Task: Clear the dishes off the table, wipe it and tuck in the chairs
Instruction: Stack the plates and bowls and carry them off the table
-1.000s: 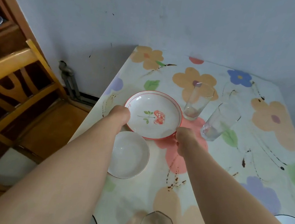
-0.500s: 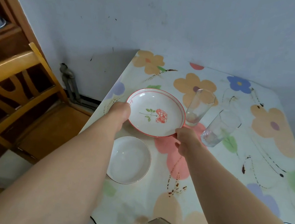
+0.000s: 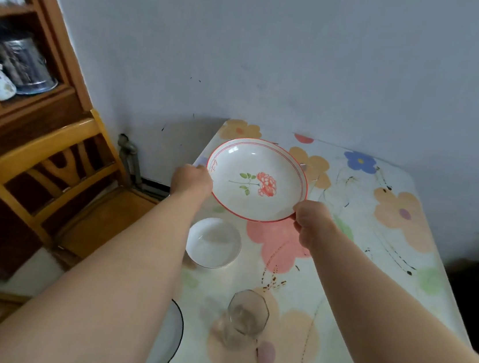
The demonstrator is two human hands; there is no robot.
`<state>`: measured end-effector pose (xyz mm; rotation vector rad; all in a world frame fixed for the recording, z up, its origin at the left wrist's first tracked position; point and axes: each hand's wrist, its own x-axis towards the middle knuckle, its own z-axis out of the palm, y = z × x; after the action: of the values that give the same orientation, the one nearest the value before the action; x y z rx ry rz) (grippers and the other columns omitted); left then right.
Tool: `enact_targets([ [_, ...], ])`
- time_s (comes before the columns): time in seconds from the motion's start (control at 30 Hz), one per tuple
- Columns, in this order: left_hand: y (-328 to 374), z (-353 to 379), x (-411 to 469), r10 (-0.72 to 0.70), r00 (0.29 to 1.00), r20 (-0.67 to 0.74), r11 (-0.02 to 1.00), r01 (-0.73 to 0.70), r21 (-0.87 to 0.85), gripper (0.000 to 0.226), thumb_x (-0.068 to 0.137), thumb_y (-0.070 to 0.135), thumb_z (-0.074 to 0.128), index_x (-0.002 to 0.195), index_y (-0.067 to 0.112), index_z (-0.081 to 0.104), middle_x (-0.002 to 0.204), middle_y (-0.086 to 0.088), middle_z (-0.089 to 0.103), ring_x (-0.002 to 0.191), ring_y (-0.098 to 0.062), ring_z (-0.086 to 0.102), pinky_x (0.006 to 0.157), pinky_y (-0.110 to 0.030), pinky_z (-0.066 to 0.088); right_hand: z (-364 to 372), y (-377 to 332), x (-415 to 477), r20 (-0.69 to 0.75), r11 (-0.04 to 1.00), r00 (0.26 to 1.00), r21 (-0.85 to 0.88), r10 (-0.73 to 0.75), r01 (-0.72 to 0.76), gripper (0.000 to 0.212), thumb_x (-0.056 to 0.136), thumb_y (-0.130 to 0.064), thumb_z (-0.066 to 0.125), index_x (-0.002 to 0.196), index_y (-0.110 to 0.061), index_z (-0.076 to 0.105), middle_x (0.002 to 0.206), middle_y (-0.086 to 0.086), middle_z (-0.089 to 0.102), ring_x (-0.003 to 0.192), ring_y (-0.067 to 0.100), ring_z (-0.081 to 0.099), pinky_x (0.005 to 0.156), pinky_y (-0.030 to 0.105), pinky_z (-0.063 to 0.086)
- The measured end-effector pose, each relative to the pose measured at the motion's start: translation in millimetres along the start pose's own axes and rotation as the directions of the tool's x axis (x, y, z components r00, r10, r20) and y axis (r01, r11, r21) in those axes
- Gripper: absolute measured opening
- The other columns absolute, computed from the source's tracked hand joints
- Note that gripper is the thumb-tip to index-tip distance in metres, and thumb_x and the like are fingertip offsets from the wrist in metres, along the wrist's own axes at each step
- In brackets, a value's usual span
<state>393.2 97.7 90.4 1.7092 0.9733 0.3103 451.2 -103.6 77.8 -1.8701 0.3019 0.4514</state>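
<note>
Your left grip and right grip both hold the rose plate. Each has its fingers curled at the red rim, the left on the plate's left side and the right on its near right edge. The plate hangs between the two grips, up off the bench, and is tipped so that its face looks toward you. Below your left grip and a little nearer you, a white bowl sits upright on the flowered cloth, apart from the plate. Nearer still, between your forearms, stands a clear glass. A dark-rimmed plate lies half hidden under your left forearm. Off the bench, out to the left of your left grip, is a wooden chair.
</note>
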Motion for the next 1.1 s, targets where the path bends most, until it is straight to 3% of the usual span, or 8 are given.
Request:
enact_targets([
  [0.07, 2, -14, -26, 0.045, 0.999, -0.012, 0.999, -0.045, -0.007, 0.041, 0.095, 0.031, 0.040, 0.102, 0.003, 0.068, 0.103, -0.016, 0.070, 0.096, -0.034, 0.067, 0.084, -0.038, 0.055, -15, -1, -27, -0.002, 1.000, 1.000, -0.002, -0.026, 0.026, 0.041, 0.092, 0.001, 0.042, 0.133, 0.004, 0.045, 0.075, 0.002, 0.038, 0.080, 0.024, 0.044, 0.072, 0.033, 0.041],
  [0.17, 3, -32, -73, 0.096, 0.995, -0.032, 0.994, -0.098, -0.045, 0.039, 0.093, 0.033, 0.042, 0.090, 0.004, 0.068, 0.089, -0.013, 0.071, 0.085, -0.033, 0.069, 0.081, -0.039, 0.057, -40, 3, -68, -0.016, 0.999, 0.999, -0.005, -0.035, 0.035, 0.030, 0.090, 0.003, 0.041, 0.116, -0.005, 0.053, 0.072, 0.002, 0.038, 0.063, 0.016, 0.040, 0.060, 0.026, 0.038],
  [0.23, 0, -40, -102, 0.085, 0.995, -0.054, 0.995, -0.088, -0.055, 0.038, 0.092, 0.034, 0.043, 0.089, 0.006, 0.068, 0.086, -0.010, 0.070, 0.078, -0.028, 0.069, 0.068, -0.033, 0.058, -53, 8, -93, -0.022, 0.999, 1.000, -0.042, -0.015, 0.014, 0.020, 0.089, 0.006, 0.034, 0.083, -0.004, 0.051, 0.070, 0.003, 0.038, 0.070, 0.020, 0.041, 0.065, 0.027, 0.037],
  [0.3, -5, -47, -135, 0.081, 0.991, -0.103, 0.997, -0.081, -0.003, 0.036, 0.093, 0.036, 0.045, 0.090, 0.008, 0.068, 0.082, -0.005, 0.066, 0.069, -0.019, 0.062, 0.051, -0.022, 0.043, -69, 20, -113, -0.039, 0.999, 0.999, -0.030, -0.015, 0.014, 0.027, 0.087, 0.009, 0.032, 0.069, -0.006, 0.046, 0.067, 0.006, 0.042, 0.069, 0.021, 0.042, 0.066, 0.027, 0.037],
  [0.5, -33, -68, -229, 0.153, 0.976, -0.152, 0.977, -0.126, 0.173, 0.035, 0.094, 0.038, 0.051, 0.082, 0.008, 0.065, 0.073, -0.004, 0.061, 0.062, -0.020, 0.054, 0.047, -0.024, 0.034, -110, 63, -181, 0.003, 0.999, 1.000, 0.042, 0.028, -0.028, 0.022, 0.083, 0.012, 0.037, 0.074, -0.004, 0.049, 0.067, 0.012, 0.052, 0.055, 0.019, 0.049, 0.058, 0.026, 0.043],
  [0.63, -64, -74, -280, 0.160, 0.979, -0.126, 0.980, -0.142, 0.140, 0.029, 0.090, 0.030, 0.057, 0.078, 0.005, 0.067, 0.082, -0.012, 0.071, 0.076, -0.031, 0.065, 0.071, -0.036, 0.054, -129, 95, -214, 0.032, 0.994, 0.995, -0.058, 0.094, -0.092, 0.020, 0.085, 0.012, 0.037, 0.075, -0.001, 0.047, 0.072, 0.015, 0.053, 0.057, 0.021, 0.051, 0.057, 0.028, 0.044],
  [0.77, -101, -75, -316, 0.179, 0.972, -0.152, 0.957, -0.135, 0.257, 0.027, 0.093, 0.031, 0.058, 0.093, 0.009, 0.072, 0.088, -0.007, 0.069, 0.075, -0.024, 0.054, 0.068, -0.029, 0.042, -139, 129, -237, 0.076, 0.982, 0.987, -0.138, 0.139, -0.128, 0.019, 0.086, 0.013, 0.037, 0.079, -0.001, 0.047, 0.077, 0.016, 0.052, 0.057, 0.022, 0.049, 0.057, 0.028, 0.042],
  [1.1, -191, -96, -354, -0.114, 0.993, -0.044, 0.913, 0.122, 0.389, 0.024, 0.087, 0.026, 0.064, 0.088, 0.004, 0.071, 0.090, -0.012, 0.071, 0.085, -0.032, 0.064, 0.067, -0.030, 0.046, -130, 208, -264, 0.245, 0.828, 0.950, -0.560, 0.192, -0.022, 0.028, 0.085, 0.012, 0.046, 0.061, -0.004, 0.047, 0.062, 0.010, 0.044, 0.056, 0.017, 0.037, 0.056, 0.023, 0.029],
])
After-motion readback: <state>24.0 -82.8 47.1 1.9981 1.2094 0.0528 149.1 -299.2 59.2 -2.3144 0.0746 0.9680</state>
